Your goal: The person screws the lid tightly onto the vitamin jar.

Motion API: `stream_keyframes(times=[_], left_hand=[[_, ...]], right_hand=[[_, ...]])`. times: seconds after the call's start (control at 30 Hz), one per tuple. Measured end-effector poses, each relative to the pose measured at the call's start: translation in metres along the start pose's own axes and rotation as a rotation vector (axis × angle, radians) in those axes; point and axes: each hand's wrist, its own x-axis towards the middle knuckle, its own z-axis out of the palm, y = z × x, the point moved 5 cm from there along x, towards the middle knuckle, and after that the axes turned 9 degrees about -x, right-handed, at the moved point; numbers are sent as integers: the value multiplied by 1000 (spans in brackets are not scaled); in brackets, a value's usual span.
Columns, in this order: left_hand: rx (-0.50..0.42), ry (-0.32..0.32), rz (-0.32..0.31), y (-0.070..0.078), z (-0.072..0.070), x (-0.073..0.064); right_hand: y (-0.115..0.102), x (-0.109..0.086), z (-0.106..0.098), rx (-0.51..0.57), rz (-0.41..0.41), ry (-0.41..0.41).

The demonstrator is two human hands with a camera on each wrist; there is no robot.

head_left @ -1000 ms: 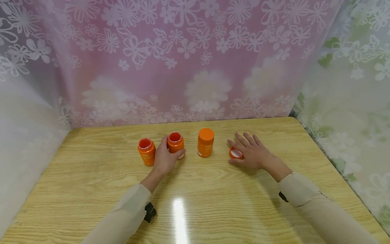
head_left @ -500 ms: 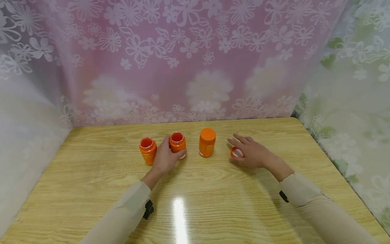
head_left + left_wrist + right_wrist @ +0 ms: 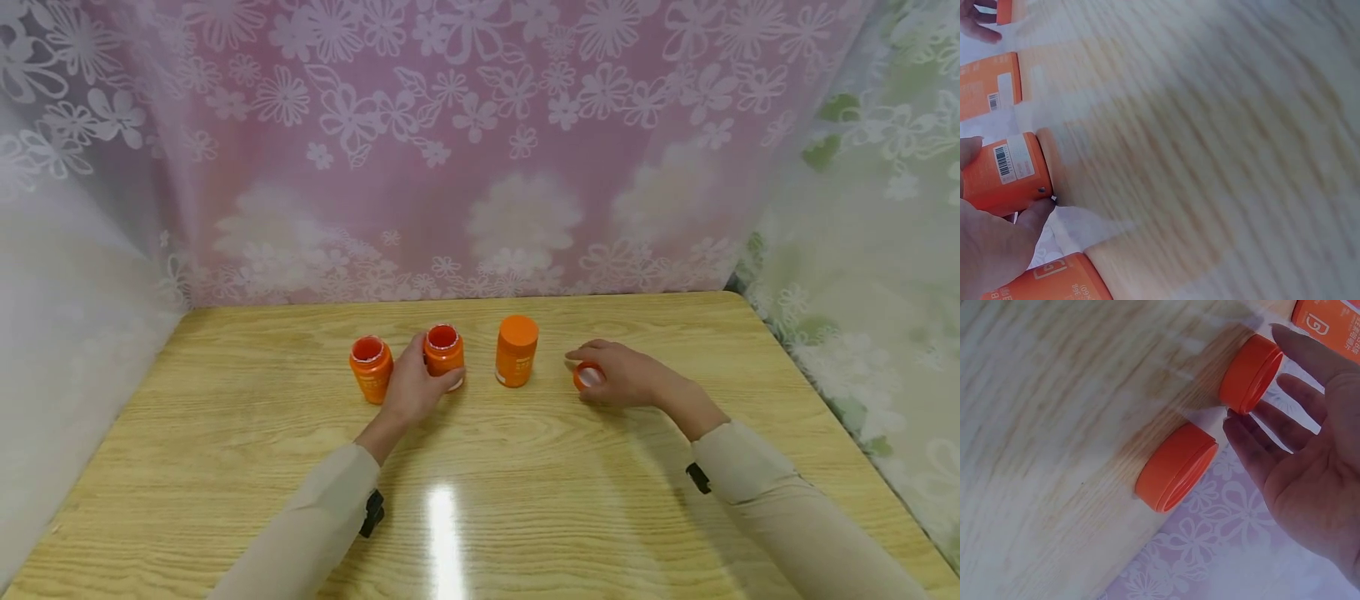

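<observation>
Desk [image 3: 525, 483]: floral curtain [image 3: 480, 167] behind
Left grip [image 3: 411, 387]: holding uncapped bottle [image 3: 444, 357], barcode label [image 3: 1014, 160] showing
Right grip [image 3: 632, 375]: narrow around upturned lid [image 3: 591, 377]
Alongside: leftmost bottle [image 3: 372, 377], boxed logo [image 3: 1050, 269]; capped bottle [image 3: 516, 354]; second lid [image 3: 1172, 464]

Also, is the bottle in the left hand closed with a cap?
No, the bottle held by the left hand has an open mouth in the head view.

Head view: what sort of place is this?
Probably a makeshift tabletop filming booth, judging by the floral curtains lining the back and sides of a wood-grain table with orange jars on it.
</observation>
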Motion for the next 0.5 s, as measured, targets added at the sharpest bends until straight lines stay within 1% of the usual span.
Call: stream_keyframes(times=[0.2,0.4,0.5], left_hand=[[5,0,13,0,-1,0],[12,2,28,0,-1,0],[11,-1,31,0,-1,1]], right_hand=[[-1,3,0,50,-19,14],[-3,3,-1,65,-25,22],[-1,3,-1,63,-12,19]])
